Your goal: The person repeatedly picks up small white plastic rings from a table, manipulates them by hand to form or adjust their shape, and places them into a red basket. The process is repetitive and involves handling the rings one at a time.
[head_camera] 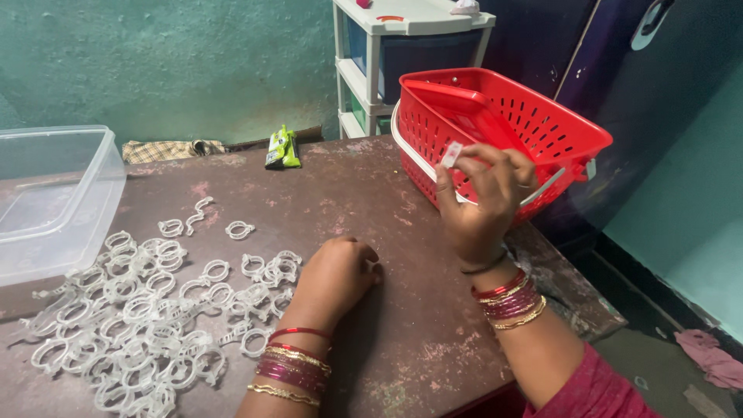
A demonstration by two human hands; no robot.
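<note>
1. The right hand is raised in front of the red basket, fingers pinched shut on a small clear plastic piece at its fingertips, lifted close, seemingly so it can be seen and handled.
2. The left hand rests on the tabletop as a loose fist; whether it encloses anything cannot be told. It lies just beside the pile of clear plastic rings, within easy reach of them.
3. The rings are spread loose over the left part of the tabletop, a few strays lying apart toward the back.
4. The red basket sits tilted at the right rear edge, its mouth turned toward the person; a flat red lid or tray leans inside, and nothing else shows in it.
5. The clear plastic tub at the left edge looks empty.
6. A small green packet lies at the back, and a drawer unit stands behind the tabletop.
</note>
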